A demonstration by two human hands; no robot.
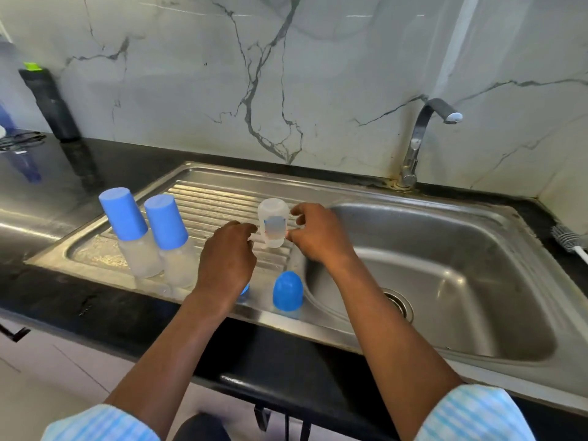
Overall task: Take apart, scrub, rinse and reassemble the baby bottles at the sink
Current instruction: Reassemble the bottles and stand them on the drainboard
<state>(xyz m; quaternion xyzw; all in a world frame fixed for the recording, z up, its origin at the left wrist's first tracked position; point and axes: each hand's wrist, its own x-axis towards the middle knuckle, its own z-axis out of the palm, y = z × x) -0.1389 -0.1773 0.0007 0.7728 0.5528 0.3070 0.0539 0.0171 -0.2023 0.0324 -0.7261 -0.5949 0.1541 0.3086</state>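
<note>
A clear bottle body point(273, 222) stands upside down on the ribbed drainboard point(210, 198). My right hand point(318, 232) pinches its right side with thumb and fingers. My left hand point(227, 253) is curled just left of it, fingertips close to its lower edge; whether they touch is unclear. Two assembled bottles with blue caps point(124, 214) point(166, 221) stand at the drainboard's left. A loose blue cap point(288, 291) sits near the front rim, and another blue piece point(245, 289) peeks out from under my left wrist.
The steel sink basin point(445, 281) with its drain lies to the right, the tap point(420, 135) behind it. A bottle brush point(568, 238) rests on the black counter at far right. A dark flask point(51, 103) stands at back left.
</note>
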